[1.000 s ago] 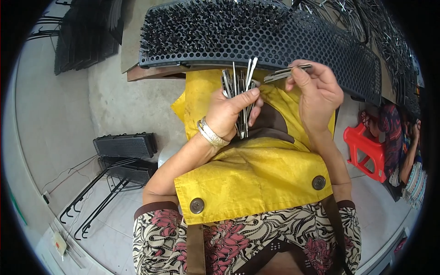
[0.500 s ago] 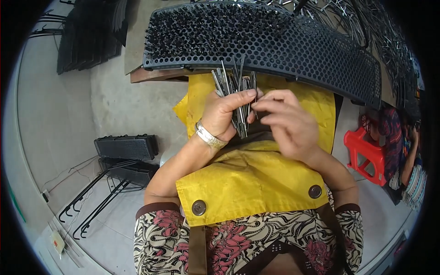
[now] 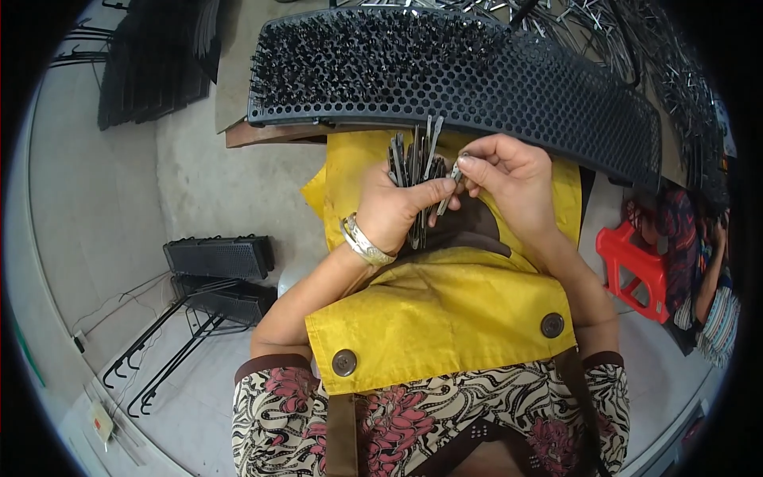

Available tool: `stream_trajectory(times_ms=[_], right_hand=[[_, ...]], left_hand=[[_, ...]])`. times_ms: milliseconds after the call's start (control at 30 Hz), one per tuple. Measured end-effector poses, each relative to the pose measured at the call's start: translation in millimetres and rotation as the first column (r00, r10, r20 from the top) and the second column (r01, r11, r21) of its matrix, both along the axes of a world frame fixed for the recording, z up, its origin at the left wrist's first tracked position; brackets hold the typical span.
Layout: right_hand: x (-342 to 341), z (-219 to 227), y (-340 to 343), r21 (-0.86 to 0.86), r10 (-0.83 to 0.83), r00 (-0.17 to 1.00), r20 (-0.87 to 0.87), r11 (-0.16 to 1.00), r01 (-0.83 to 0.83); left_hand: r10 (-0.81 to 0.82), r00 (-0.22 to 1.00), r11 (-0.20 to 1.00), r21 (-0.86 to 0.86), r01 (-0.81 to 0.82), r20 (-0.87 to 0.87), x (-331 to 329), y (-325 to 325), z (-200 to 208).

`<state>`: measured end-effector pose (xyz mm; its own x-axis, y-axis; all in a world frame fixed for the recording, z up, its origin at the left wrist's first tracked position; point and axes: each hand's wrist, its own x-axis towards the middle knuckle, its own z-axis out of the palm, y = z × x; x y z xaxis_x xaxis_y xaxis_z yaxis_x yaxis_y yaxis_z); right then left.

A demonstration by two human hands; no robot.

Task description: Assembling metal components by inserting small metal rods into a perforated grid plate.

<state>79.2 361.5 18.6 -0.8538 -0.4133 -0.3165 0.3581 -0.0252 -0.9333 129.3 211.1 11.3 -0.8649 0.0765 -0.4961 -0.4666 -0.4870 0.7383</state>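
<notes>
My left hand (image 3: 391, 208) is wrapped round a bundle of thin metal strips (image 3: 415, 159), which stick out above and below the fist. Between the thumb and fingertips of my right hand (image 3: 515, 179) is the upper end of one strip (image 3: 450, 191), beside the left thumb. Its lower end lies against the left fingers. Just beyond both hands stands a long black perforated rack (image 3: 509, 95). Dark upright pieces (image 3: 373, 56) crowd the holes on its left and far side, while bare holes show toward the right and along the near edge.
A yellow apron (image 3: 445, 310) covers my lap. Loose metal strips (image 3: 588, 20) are heaped behind the rack. To the right are a red plastic stool (image 3: 633, 270) and another person's arm (image 3: 710, 270). More black racks (image 3: 214, 258) stand on the floor at left, near hooked black rods (image 3: 171, 350).
My right hand has risen and closed its fingertips on one strip; before, its fingers were loosely curled and blurred. The bundle in my left hand has tilted and shifted slightly right.
</notes>
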Motion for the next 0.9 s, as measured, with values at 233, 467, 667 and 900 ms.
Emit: stream_trajectory(times_ms=[233, 467, 667, 900], right_hand=[[6, -6, 4, 0.019, -0.109, 0.99, -0.086, 0.994, 0.112], [-45, 8, 2, 0.166, -0.185, 0.658, -0.729, 0.886, 0.433], [-80, 0, -17, 0.115, -0.056, 0.31, -0.949, 0.855, 0.506], [-93, -8, -25, 0.118, 0.092, 0.08, -0.993, 0.891, 0.438]], left_hand=[[-0.034, 0.999, 0.993, -0.109, 0.032, -0.008, 1, -1, -2], [0.029, 0.999, 0.999, -0.031, -0.029, -0.015, 3, -1, -7], [-0.073, 0.997, 0.997, 0.003, 0.073, -0.03, 2, -3, -6], [-0.031, 0.999, 0.999, 0.016, 0.031, -0.039, 2, -3, -5]])
